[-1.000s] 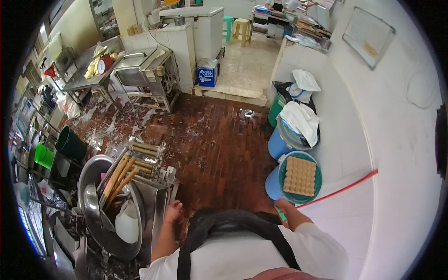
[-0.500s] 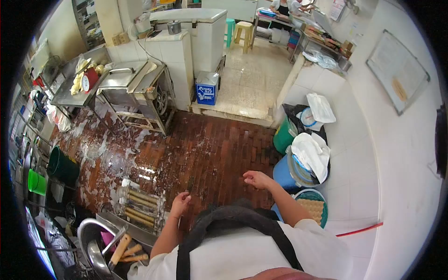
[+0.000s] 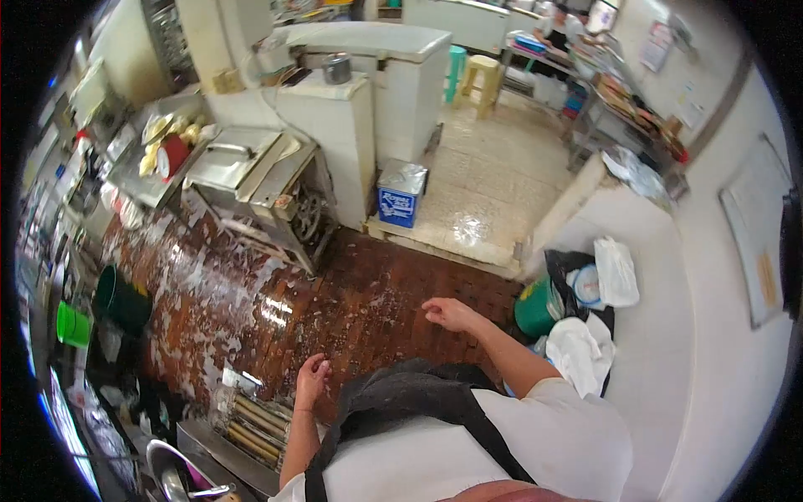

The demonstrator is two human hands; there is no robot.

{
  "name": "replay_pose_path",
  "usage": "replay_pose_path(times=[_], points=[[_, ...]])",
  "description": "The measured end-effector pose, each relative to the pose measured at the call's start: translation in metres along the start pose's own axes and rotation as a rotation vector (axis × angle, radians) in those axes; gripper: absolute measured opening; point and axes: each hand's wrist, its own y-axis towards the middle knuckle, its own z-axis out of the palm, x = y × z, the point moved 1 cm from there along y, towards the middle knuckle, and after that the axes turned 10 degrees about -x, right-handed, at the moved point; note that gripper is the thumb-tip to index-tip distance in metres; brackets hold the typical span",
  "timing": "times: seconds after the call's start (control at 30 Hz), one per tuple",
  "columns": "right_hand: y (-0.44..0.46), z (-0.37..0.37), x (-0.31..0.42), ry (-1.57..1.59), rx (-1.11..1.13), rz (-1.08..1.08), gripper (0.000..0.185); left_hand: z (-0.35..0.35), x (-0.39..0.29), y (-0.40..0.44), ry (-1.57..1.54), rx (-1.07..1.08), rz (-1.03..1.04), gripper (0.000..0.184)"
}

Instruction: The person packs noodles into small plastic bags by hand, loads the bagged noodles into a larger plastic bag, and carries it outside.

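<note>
My left hand [image 3: 313, 378] hangs in the air over the brown floor, its fingers loosely bent and nothing in them. Close by it is a metal frame with several brass-coloured rollers [image 3: 254, 427], low down at the left. My right hand [image 3: 449, 314] is held out ahead of my apron [image 3: 393, 385], fingers slightly curled and apart, also without anything. To its right stands a green bin [image 3: 537, 308] with a black liner. Neither hand touches an object.
The brown floor [image 3: 368, 276] looks wet and has white patches. A metal machine [image 3: 251, 180] stands ahead, beside a blue box [image 3: 398, 197] on a raised tiled floor [image 3: 485, 184]. White bags [image 3: 577, 351] lie at the right. A metal bowl [image 3: 163, 460] is at lower left. A person [image 3: 562, 32] works far back.
The view has shifted, so the machine, blue box and bins appear farther right and the whiteboard nearer the edge. My hands stay raised in front of me, both without anything.
</note>
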Motion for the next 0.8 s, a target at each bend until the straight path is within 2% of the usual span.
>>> replay_pose_path(times=[0.1,0.13,0.17,0.2,0.27,0.33,0.43,0.57,0.67,0.8], points=[[0.073,-0.013,0.041,0.048,0.167,-0.013,0.036,-0.011,0.038,0.035,0.158,-0.099,0.069,0.043],[0.099,-0.003,0.057,0.044,0.253,-0.031,0.036,-0.015,0.023,0.026,0.165,-0.127,0.054,0.045],[0.129,0.021,0.055,0.060,0.279,-0.171,0.036,-0.019,-0.003,0.019,0.168,-0.164,0.030,0.047],[0.150,0.035,0.076,0.122,0.350,-0.184,0.035,-0.027,-0.015,0.015,0.223,-0.209,0.092,0.048],[0.177,0.058,0.146,0.165,0.496,-0.216,0.034,-0.044,0.009,0.025,0.008,-0.300,-0.001,0.049],[0.203,0.091,0.200,0.112,0.623,-0.343,0.034,-0.075,-0.019,0.017,0.079,-0.382,-0.067,0.047],[0.246,0.144,0.257,0.075,0.755,-0.435,0.035,-0.120,0.013,0.032,-0.103,-0.471,-0.088,0.044],[0.291,0.191,0.320,-0.030,0.837,-0.488,0.035,-0.189,0.025,0.046,-0.165,-0.611,-0.116,0.042],[0.335,0.206,0.369,-0.042,0.800,-0.469,0.034,-0.248,0.025,0.070,-0.224,-0.661,-0.166,0.042],[0.412,0.238,0.401,0.031,0.796,-0.445,0.034,-0.318,0.012,0.121,-0.306,-0.719,-0.017,0.040]])
